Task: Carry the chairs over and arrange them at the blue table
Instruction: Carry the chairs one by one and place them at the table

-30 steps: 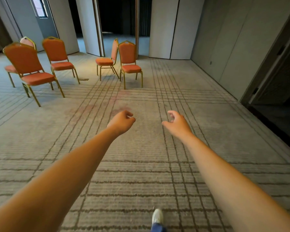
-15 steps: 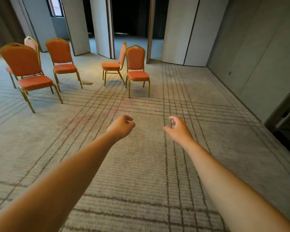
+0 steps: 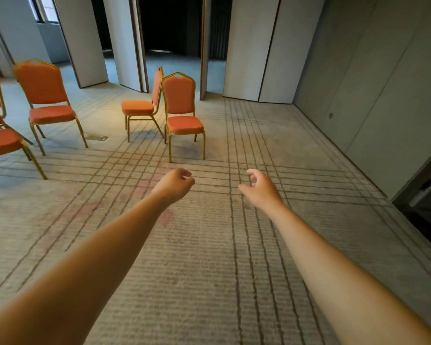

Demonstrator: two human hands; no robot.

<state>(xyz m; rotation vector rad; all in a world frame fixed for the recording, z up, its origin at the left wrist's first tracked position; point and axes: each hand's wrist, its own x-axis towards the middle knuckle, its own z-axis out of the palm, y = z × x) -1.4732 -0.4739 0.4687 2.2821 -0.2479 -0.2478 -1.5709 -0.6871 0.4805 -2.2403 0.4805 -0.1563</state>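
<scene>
Now | front chair (image 3: pixel 181 113) stands on the carpet (image 3: pixel 209 270), seat facing us | side-on chair (image 3: pixel 141 107) just beside it, to the left | third chair (image 3: pixel 46 100) and fourth chair (image 3: pixel 0 141) farther left | left hand (image 3: pixel 174 184) and right hand (image 3: pixel 260 189) held out, well apart from the chairs, fingers loosely curled, holding nothing | grey wall panels (image 3: pixel 249 46) stand behind the chairs

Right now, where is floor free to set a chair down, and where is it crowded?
Free: striped grey carpet between the front-facing orange padded gold-framed chair and the grey panelled wall, and under the left hand and right hand. Crowded: the left, with the sideways orange chair, the angled chair and the cropped chair.
</scene>
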